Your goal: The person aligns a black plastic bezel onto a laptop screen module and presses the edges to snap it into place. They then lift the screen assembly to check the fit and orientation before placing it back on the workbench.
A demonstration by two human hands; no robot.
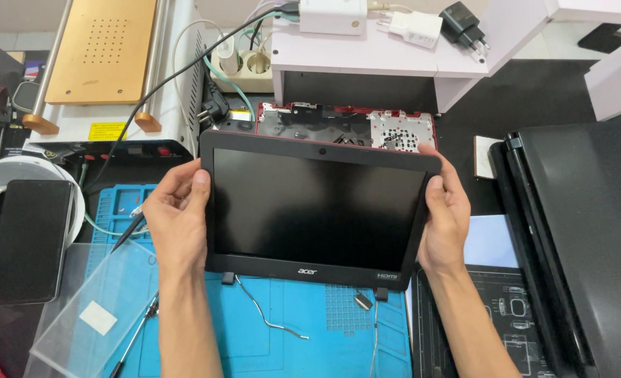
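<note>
Over blue mat (289, 329) — screen panel (317, 210), long axis left-right, facing up, both hands (177, 213) (445, 213) clamped on its sides

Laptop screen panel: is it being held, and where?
Yes. The left hand grips the laptop screen panel by its left edge, the right hand by its right edge.

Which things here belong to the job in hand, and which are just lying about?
In hand:
- black-framed laptop screen panel, gripped by left hand and right hand
- red laptop base shell
- blue silicone work mat

Lying about:
- black smartphone
- closed black laptop
- white plug adapter
- clear plastic sheet
</note>
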